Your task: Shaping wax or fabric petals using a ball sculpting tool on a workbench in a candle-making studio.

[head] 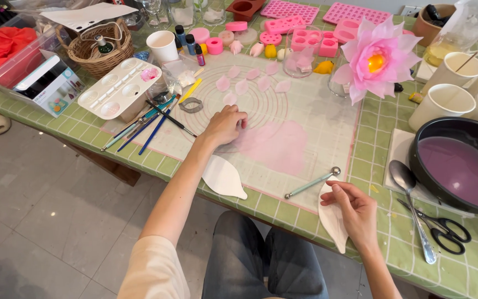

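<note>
A green-checked tabletop (pixel 394 232) carries a pale silicone work mat (pixel 316 111) that reaches to its near edge. On the mat's middle lies a thin pink rolled-out sheet (pixel 276 147). Toward the right edge sits a black pan (pixel 460 166) of lilac liquid, and toward the far edge a pink lotus flower (pixel 377 60). The left hand (pixel 226 126) is loosely curled, fingertips pressing the pink sheet's left rim, gripping nothing. The right hand (pixel 356 209), at the near edge, pinches a white leaf-shaped mould (pixel 332 218) between thumb and fingers. A second white leaf mould (pixel 223 177) lies at the near edge beneath the left forearm, and a ball-tipped modelling tool (pixel 312 183) rests just beyond the right hand.
</note>
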